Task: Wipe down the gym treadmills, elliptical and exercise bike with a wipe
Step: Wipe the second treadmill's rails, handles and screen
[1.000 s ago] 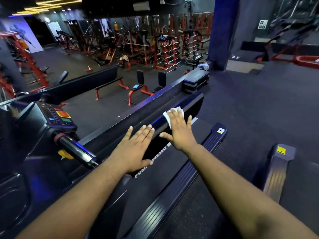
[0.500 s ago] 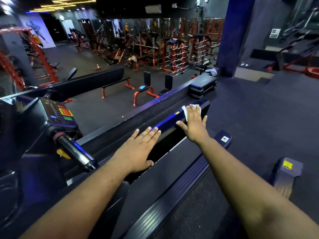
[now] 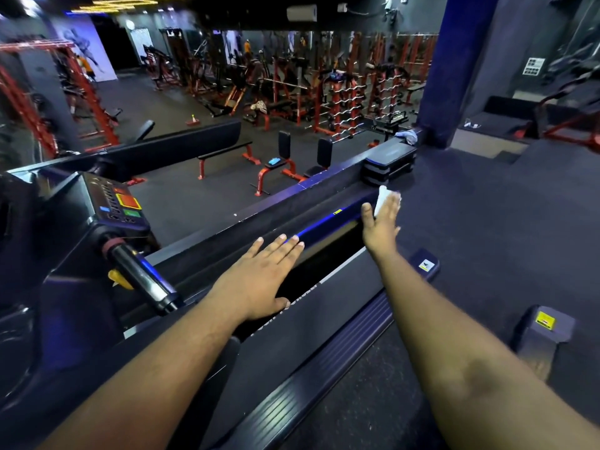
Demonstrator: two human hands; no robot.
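My right hand [image 3: 380, 222], fingers flat on the wipe [image 3: 381, 197], has slid it to the far end of the treadmill [image 3: 324, 326] side rail [image 3: 324, 227]; that rail is probably finished. Left hand [image 3: 259, 280] rests flat nearer the console [image 3: 107, 203].

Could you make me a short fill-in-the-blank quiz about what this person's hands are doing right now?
1. The right hand presses a ____ folded paper wipe onto the glossy black treadmill side rail.
2. The left hand lies ____ on the rail, fingers straight.
3. On the black console, the big orange button sits above a ____ one.

Missing words: white; flat; green

Left hand [image 3: 259, 280] flat; right hand [image 3: 380, 228] outstretched
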